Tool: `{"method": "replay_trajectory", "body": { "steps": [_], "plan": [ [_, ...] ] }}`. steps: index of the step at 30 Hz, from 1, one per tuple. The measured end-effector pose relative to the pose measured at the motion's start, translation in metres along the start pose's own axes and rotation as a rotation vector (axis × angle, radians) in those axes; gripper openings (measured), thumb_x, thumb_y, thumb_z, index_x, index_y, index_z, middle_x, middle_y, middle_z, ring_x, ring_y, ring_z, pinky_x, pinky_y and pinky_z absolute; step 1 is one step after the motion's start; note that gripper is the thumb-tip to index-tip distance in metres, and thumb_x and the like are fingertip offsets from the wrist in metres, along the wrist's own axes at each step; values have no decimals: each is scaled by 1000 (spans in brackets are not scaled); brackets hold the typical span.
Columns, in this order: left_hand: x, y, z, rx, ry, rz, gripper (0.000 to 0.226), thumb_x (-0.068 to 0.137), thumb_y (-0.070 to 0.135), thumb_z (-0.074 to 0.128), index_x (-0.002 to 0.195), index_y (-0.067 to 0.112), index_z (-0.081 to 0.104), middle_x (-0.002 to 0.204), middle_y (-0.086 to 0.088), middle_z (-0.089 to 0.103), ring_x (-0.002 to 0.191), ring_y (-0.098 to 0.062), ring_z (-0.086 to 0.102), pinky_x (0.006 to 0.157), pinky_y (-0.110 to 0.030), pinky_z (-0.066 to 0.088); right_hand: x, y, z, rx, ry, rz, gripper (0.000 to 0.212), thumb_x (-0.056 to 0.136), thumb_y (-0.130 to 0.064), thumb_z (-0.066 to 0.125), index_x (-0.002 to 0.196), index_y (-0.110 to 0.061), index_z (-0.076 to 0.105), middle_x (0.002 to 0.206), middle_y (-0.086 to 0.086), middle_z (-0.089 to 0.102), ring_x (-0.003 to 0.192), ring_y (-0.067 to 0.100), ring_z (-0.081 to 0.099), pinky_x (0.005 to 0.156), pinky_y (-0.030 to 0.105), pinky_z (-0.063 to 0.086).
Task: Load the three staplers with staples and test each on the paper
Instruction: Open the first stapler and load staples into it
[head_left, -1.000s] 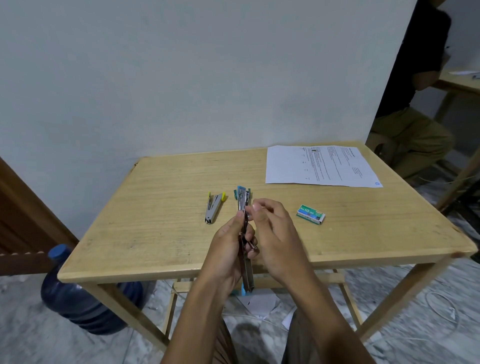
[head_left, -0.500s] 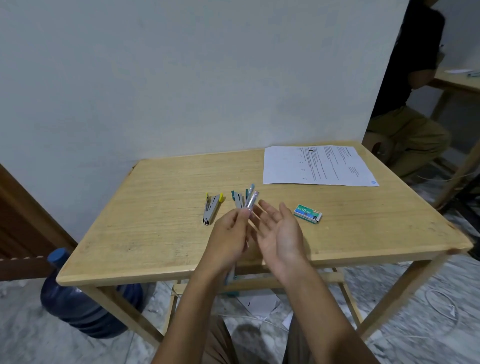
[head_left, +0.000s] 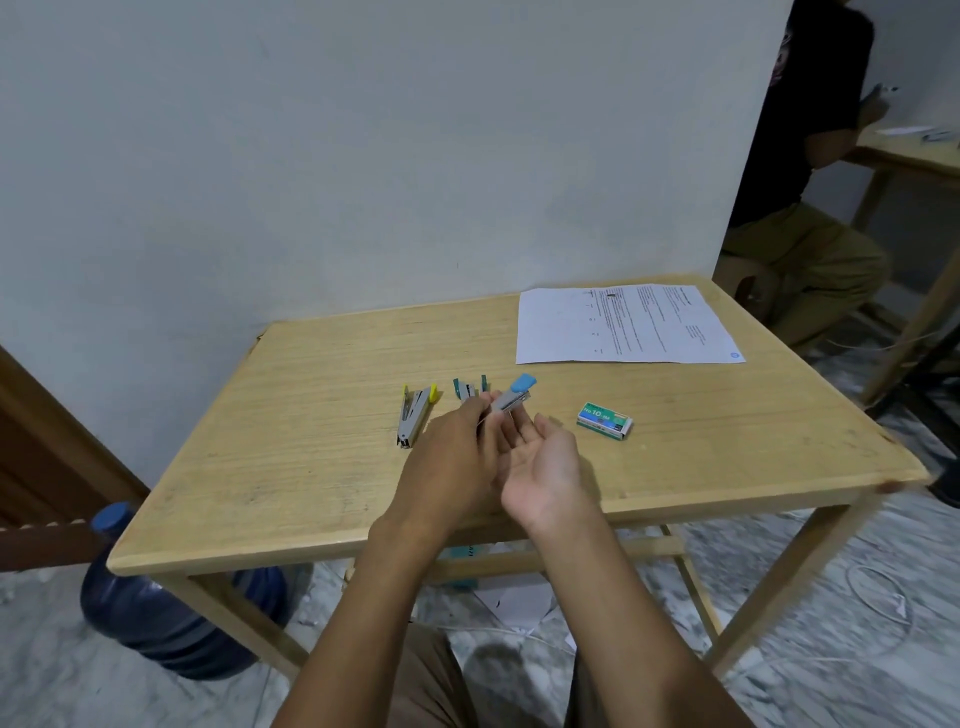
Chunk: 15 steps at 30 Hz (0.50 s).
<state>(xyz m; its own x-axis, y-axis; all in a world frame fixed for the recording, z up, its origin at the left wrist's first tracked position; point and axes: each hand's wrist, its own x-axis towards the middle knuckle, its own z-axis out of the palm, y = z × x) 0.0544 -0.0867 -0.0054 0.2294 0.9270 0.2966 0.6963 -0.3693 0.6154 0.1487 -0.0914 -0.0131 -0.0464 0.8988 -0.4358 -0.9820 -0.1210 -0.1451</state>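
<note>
- Fingertips of the left hand are pinching the blue stapler by its metal body, its blue end now tilting up and to the right; one second ago it was standing almost upright between both hands.
- Right hand is lying spread, palm up, just beside and below the stapler; it is no longer closing on the tool as it was a second earlier.
- Both hands are hovering over the near middle of the wooden table, slightly farther in than half a second ago.
- Green stapler is lying on the table just beyond the left hand's fingers, partly hidden by them.
- Yellow stapler is lying flat to the left of the hands, apart from them.
- Staple box is sitting to the right of the open palm, near but not touching.
- Printed paper is lying flat at the far right corner, well apart from the hands.
- Left half of the tabletop is showing bare wood out to its edges.
- Table is standing against a pale wall; a blue water jug is resting on the marbled floor by the left front leg.
- Another person is sitting at the right, beyond the wall's corner.
</note>
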Motion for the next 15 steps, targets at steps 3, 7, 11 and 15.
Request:
{"method": "replay_trajectory", "body": {
  "steps": [3, 7, 11, 15],
  "plan": [
    [0, -2, 2, 106, -77, 60, 21, 101, 30, 44, 108, 23, 62, 88, -1, 70, 72, -10, 61, 61, -28, 48, 1, 0, 0, -34, -3, -24, 39, 106, -23, 33, 111, -2, 65, 103, 16, 73, 90, 25, 72, 69, 30, 59],
    [7, -8, 2, -137, -12, -47, 19, 102, 25, 46, 89, 21, 60, 70, 13, 59, 58, 5, 54, 53, -11, 36, 3, -1, -1, 34, -1, -53, 43, 107, -25, 30, 117, 1, 62, 104, 20, 71, 98, 28, 68, 86, 35, 54],
    [8, -13, 8, -174, -65, -71, 24, 102, 27, 46, 89, 17, 63, 68, 13, 57, 55, 8, 51, 50, -8, 36, 5, 3, 3, 27, 14, -51, 43, 107, -25, 29, 112, 2, 62, 108, 19, 69, 101, 27, 67, 97, 35, 51],
    [13, -16, 2, -583, -8, -368, 29, 103, 29, 45, 88, 13, 65, 57, 4, 46, 48, -8, 40, 47, -23, 34, 7, -2, 4, 9, -12, -76, 32, 103, -10, 30, 114, 2, 57, 108, 20, 66, 97, 30, 65, 97, 39, 47]
  ]
}}
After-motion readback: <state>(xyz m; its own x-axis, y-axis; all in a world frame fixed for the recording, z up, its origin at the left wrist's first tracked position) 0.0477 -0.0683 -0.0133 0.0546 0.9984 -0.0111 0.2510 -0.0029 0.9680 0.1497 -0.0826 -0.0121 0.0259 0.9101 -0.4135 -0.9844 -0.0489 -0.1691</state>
